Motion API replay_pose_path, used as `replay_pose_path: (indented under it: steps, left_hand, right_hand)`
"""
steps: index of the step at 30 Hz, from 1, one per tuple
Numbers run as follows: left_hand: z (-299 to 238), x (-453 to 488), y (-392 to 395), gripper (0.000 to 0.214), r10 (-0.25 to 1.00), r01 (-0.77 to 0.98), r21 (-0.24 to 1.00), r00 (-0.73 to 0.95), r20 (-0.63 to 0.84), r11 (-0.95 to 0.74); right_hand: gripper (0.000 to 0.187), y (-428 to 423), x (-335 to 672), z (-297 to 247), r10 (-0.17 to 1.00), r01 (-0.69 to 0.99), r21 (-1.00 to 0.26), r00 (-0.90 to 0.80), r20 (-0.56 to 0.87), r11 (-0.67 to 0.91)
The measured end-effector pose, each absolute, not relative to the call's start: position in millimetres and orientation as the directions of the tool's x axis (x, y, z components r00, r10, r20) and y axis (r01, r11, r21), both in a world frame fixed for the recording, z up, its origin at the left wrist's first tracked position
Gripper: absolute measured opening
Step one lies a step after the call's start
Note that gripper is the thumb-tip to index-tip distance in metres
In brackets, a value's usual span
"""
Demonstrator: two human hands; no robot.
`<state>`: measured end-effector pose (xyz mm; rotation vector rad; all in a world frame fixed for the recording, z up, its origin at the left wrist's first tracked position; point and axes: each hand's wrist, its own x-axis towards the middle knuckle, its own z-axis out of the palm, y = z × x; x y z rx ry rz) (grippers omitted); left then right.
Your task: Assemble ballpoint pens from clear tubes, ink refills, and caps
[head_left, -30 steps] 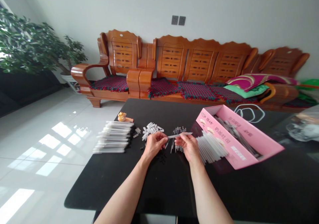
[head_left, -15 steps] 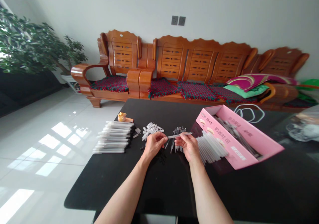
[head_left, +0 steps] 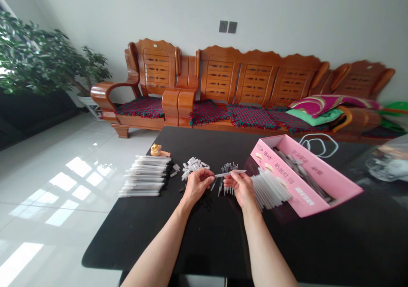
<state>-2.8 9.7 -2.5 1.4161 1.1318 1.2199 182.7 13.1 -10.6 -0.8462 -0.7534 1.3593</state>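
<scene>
Head view, and look at this: the right hand (head_left: 242,189) pinches a slim clear pen (head_left: 229,174) by the barrel, its tip aimed at the left hand (head_left: 197,185), whose fingers (head_left: 207,177) close just beside it, their hold hidden. Dark pen parts (head_left: 228,183) bunch between the hands; white caps (head_left: 193,168) and a pen stack (head_left: 145,176) lie left on the table (head_left: 127,240), a pink box (head_left: 306,175) right.

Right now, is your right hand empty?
No, the fingers of the right hand pinch a slim pen.
</scene>
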Motion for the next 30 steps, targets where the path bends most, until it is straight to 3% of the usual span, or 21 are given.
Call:
replay_pose_path:
  steps: [7, 12, 18, 26, 30]
  left_hand:
    - [-2.8, -2.7, 8.1, 0.043, 0.985, 0.164, 0.975, 0.117, 0.129, -0.147]
    - [-3.6, -2.7, 9.1, 0.033, 0.982, 0.099, 0.981, 0.105, 0.154, -0.164]
    - [0.2, -2.9, 7.3, 0.042, 0.985, 0.141, 0.979, 0.111, 0.133, -0.148]
    - [-1.0, -2.9, 8.5, 0.037, 0.984, 0.082, 0.984, 0.097, 0.15, -0.158]
    - [0.3, -3.2, 7.5, 0.042, 0.985, 0.143, 0.978, 0.099, 0.142, -0.155]
  right_hand:
    - [0.026, 12.4, 181.9, -9.9, 0.997, -0.498, -0.867, 0.074, -0.019, 0.021]
    - [0.026, 12.3, 182.2, -9.6, 0.997, -0.499, -0.866, 0.075, -0.024, 0.017]
    - [0.027, 12.1, 182.1, -9.7, 0.997, -0.497, -0.868, 0.073, -0.022, 0.017]
    - [0.027, 11.6, 181.8, -8.9, 0.997, -0.501, -0.866, 0.075, -0.025, 0.016]
    - [0.027, 12.0, 181.9, -9.5, 0.997, -0.502, -0.865, 0.072, -0.025, 0.015]
